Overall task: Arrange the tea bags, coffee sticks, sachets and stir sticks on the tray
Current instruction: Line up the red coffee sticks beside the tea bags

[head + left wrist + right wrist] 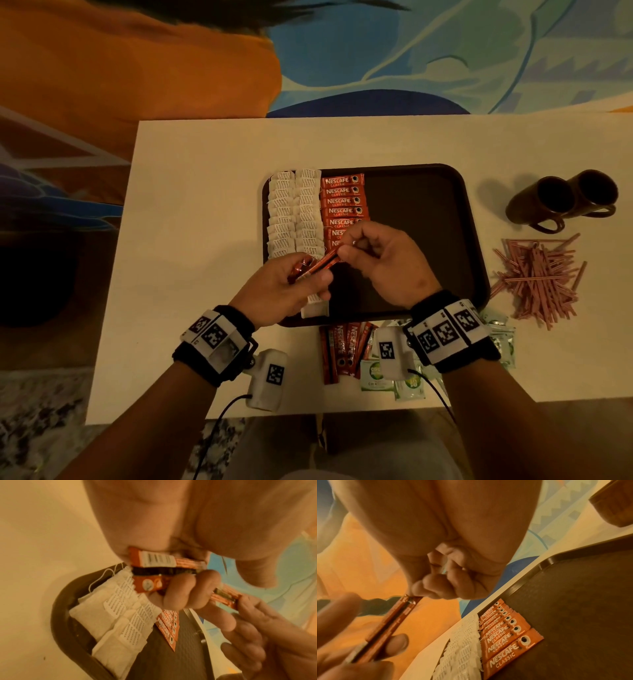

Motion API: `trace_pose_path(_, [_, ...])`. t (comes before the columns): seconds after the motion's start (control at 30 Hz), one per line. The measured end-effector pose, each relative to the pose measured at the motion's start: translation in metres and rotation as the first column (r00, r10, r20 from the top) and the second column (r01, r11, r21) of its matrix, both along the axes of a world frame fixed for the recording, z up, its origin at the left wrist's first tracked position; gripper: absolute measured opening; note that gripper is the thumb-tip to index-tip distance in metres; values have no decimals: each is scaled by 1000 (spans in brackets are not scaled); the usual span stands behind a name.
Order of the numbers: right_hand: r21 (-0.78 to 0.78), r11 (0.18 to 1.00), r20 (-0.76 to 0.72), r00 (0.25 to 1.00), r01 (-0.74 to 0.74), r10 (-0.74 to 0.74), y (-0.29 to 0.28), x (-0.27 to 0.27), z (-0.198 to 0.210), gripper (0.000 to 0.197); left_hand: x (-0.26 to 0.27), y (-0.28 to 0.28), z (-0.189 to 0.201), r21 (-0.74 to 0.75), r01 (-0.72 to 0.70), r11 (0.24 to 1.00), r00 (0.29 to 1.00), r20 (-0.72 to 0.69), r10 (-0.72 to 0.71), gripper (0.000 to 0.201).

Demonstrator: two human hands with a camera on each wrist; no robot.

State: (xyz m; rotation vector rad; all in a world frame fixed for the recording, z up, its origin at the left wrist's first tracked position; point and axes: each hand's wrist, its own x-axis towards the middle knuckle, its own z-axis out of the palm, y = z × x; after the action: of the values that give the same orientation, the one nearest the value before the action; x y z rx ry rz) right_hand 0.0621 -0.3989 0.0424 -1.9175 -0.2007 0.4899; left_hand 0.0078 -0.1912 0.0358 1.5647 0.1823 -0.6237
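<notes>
1. Looking down from the head view, a dark tray [428,205] sits on the pale surface [205,205]; it holds two columns of white tea bags [294,212] at its left and, beside them, a column of red coffee sticks [342,202]
2. Above the tray's near left part, the left hand [291,291] grips a small bundle of coffee sticks [308,269], and the right hand [383,263] pinches the far end of one of them
3. Off the tray lie loose coffee sticks [342,349] and green sachets [373,377] at its near edge, pink stir sticks [537,277] to its right, and two dark mugs [561,202]
4. In the left wrist view, curled fingers [180,592] clamp the bundle above the tea bags
5. In the right wrist view, thumb and fingers [436,586] nip one stick's end
</notes>
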Motion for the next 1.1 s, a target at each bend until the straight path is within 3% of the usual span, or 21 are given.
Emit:
trace_pose_path(0.1, [32, 999, -54, 999, -5, 7, -6, -2, 6, 4, -1, 4, 6, -36, -81, 996, 996, -30, 80, 46])
trace_pose_path(0.27, [125, 992, -98, 995, -10, 22, -11, -2, 6, 10, 2, 6, -2, 17, -149, 989, 988, 51, 148, 20])
trace_pose_path(0.4, [190, 980, -211, 977, 61, -20, -7, -3, 4, 17, 4, 6, -9, 111, -191, 975, 975, 132, 176, 21])
trace_pose_path(0.53, [122, 989, -227, 972, 88, -59, 3, -6, -3, 30, 6, 1, -13, 98, -191, 977, 971, 168, 173, 27])
trace_pose_path(0.93, [148, 949, -305, 925, 280, -226, -24, -7, -13, 23, 12, 3, -21, 110, -226, 968, 964, 167, 206, 17])
trace_pose_path(1.1, [62, 934, -309, 897, 351, -316, -45, -7, -19, 19, 11, 4, -24, 150, -243, 958, 962, 162, 218, 17])
